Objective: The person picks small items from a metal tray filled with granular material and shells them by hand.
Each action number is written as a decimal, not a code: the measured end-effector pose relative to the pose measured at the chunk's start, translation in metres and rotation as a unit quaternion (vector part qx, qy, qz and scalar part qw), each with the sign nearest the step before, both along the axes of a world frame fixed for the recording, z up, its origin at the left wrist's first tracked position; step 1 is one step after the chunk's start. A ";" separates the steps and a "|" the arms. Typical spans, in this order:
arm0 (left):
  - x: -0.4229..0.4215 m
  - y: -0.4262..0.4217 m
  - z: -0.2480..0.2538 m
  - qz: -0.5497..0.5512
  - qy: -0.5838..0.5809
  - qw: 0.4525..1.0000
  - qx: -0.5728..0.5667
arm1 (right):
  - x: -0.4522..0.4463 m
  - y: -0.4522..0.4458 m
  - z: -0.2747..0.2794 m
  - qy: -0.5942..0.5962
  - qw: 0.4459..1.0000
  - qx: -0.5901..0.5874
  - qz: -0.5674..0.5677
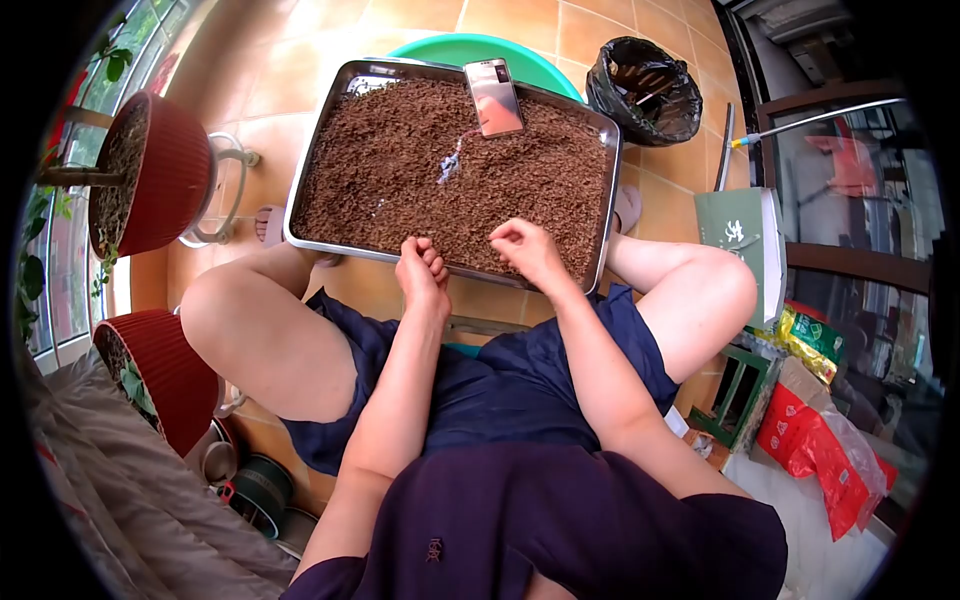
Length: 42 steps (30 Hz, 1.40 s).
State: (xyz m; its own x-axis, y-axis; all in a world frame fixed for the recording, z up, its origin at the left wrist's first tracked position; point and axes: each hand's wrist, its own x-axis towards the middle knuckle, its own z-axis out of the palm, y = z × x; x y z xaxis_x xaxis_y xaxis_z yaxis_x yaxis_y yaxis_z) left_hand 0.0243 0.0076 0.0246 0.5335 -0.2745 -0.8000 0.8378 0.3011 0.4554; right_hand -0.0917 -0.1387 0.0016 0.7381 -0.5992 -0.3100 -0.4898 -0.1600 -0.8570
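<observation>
A large metal tray (300, 190) is spread with brown, crumbly bits (390, 150). At its near edge my left hand (422, 272) is curled closed, and whatever it may hold is hidden. My right hand (528, 252) hovers over the near part of the bits with thumb and fingertips pinched together. Anything in that pinch is too small to make out. On top of the bits, toward the far side, lies a phone (493, 97). A small crumpled whitish-blue thing (448, 165) rests below the phone.
A green basin (545, 70) is behind the tray, beside a bin lined with a black bag (645, 92). Red plant pots (160, 175) stand at left. A dark green book or folder (738, 240) and red plastic bags (815, 450) are at right. My knees flank the tray.
</observation>
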 end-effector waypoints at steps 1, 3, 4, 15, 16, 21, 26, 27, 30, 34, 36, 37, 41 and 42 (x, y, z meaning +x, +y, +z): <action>0.001 0.001 0.000 0.004 -0.002 1.000 0.002 | 0.005 0.009 -0.001 -0.024 0.993 -0.099 0.052; 0.001 0.002 -0.002 0.012 -0.006 1.000 0.006 | 0.018 0.025 0.003 0.000 0.991 -0.112 0.074; 0.001 0.003 -0.005 0.010 -0.008 1.000 0.008 | 0.023 0.033 0.014 -0.001 0.986 -0.146 0.078; 0.003 0.003 -0.003 0.042 -0.019 0.999 0.018 | 0.000 -0.029 0.007 0.078 0.954 -0.282 -0.060; 0.002 0.003 -0.003 0.046 -0.024 0.998 0.018 | -0.007 -0.036 0.007 0.089 0.954 -0.278 -0.075; 0.003 0.004 -0.004 0.065 -0.022 0.998 0.009 | -0.021 -0.041 0.014 0.128 0.992 0.001 0.000; 0.003 0.005 -0.004 0.062 -0.020 0.998 0.014 | 0.000 0.000 0.015 0.086 0.980 -0.175 0.049; 0.003 0.006 -0.005 0.061 -0.020 0.998 0.014 | 0.005 0.004 0.018 0.088 0.978 -0.183 0.054; 0.003 0.006 -0.006 0.061 -0.019 0.998 0.017 | 0.011 0.011 0.020 0.091 0.970 -0.208 0.083; 0.002 0.007 -0.005 0.049 -0.013 0.999 0.017 | 0.007 -0.002 -0.007 0.072 0.965 -0.253 0.016; 0.004 0.008 -0.005 0.055 -0.010 0.998 0.018 | 0.004 -0.014 -0.006 0.105 0.977 -0.180 -0.032; 0.003 0.007 -0.005 0.056 -0.007 0.998 0.017 | 0.003 -0.021 -0.004 0.139 0.980 -0.130 -0.054; 0.001 0.002 -0.001 0.046 -0.011 0.999 0.013 | -0.007 -0.038 0.005 -0.052 0.965 0.191 -0.175; 0.000 0.002 -0.001 0.041 -0.010 0.999 0.014 | -0.010 -0.041 0.009 -0.063 0.954 0.222 -0.189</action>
